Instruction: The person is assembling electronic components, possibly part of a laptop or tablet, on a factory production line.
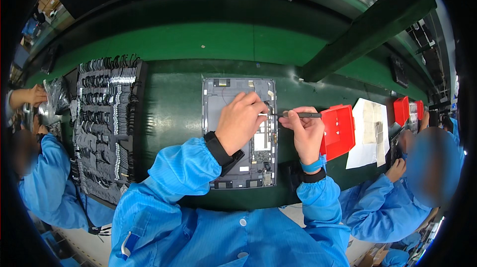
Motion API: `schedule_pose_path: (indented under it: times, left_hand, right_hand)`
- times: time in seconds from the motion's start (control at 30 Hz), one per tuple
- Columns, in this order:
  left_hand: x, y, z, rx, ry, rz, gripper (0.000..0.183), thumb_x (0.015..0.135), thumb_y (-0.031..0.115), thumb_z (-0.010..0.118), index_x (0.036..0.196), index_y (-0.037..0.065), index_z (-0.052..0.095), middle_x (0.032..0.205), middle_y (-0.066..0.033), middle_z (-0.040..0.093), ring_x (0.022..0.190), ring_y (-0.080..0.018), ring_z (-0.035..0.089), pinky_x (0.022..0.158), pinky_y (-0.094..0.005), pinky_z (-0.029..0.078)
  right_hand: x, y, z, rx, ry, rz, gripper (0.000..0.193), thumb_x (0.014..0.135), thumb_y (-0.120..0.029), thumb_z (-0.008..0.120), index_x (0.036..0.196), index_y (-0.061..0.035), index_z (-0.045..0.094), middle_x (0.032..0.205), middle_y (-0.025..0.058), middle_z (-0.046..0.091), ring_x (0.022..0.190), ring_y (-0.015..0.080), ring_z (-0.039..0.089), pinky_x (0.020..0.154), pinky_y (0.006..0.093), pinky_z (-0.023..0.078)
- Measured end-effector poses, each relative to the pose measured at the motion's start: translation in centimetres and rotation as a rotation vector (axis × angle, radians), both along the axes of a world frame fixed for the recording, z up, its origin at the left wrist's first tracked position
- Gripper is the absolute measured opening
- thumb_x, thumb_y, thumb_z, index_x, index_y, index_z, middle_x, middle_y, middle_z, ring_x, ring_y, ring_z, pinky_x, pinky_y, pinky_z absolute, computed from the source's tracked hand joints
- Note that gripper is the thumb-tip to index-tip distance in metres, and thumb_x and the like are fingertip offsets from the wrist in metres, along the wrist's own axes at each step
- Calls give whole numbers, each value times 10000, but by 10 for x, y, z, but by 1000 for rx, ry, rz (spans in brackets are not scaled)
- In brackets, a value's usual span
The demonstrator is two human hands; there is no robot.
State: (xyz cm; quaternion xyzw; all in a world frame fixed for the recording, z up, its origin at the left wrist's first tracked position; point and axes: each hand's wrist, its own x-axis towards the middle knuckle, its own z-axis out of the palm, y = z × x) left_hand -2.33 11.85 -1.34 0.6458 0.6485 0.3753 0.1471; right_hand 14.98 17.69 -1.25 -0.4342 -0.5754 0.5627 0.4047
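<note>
An opened flat device casing (213,105), dark grey with exposed circuit boards, lies in front of me. My left hand (242,120) rests over its upper middle, fingers bent and pinched together near the right edge. What they hold, if anything, is hidden. My right hand (306,133) grips a thin dark pen-like tool (310,115) between thumb and fingers, just right of the casing. The tool's narrow end points left toward my left fingertips; its exact kind is not clear. Beneath my left wrist is a small black object (232,162), partly covered.
A red bin (339,130) with a few small pale pieces stands right of my right hand, beside white paper (357,152). On the left is a tray (140,75) packed with rows of dark cabled parts. Co-workers in blue sit on both sides. A dark slanted post (367,31) rises at the back right.
</note>
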Motion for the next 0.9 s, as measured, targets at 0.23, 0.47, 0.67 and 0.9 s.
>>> schedule_pose_path:
  times: [0.23,0.47,0.67,0.9]
  left_hand:
    - [1,0,-1,11,31,-19,152,729,105,709,876,97,674,858,-21,585,842,-248,561,708,-367,491]
    - [3,-1,-3,3,30,-48,263,732,59,692,979,149,711,856,-24,540,844,-228,542,737,-349,487]
    - [4,-2,-8,26,76,-44,247,725,50,691,956,133,716,867,-42,520,849,-236,530,763,-342,475]
    - [5,-1,-9,52,46,-49,230,735,36,682,947,126,699,873,-53,514,853,-248,517,788,-356,461]
  right_hand:
    - [2,3,-5,-104,63,-19,132,906,-37,597,964,51,518,868,143,648,765,216,691,673,280,584]
    - [1,3,-5,-79,73,-1,126,907,-33,595,960,47,514,867,137,638,763,210,690,675,281,582]
    - [1,2,-1,-29,38,2,141,904,-43,604,962,44,509,850,137,645,763,208,690,674,277,576]
    - [1,0,-7,-47,63,-27,145,910,-53,602,964,39,505,843,143,647,757,203,688,664,271,572]
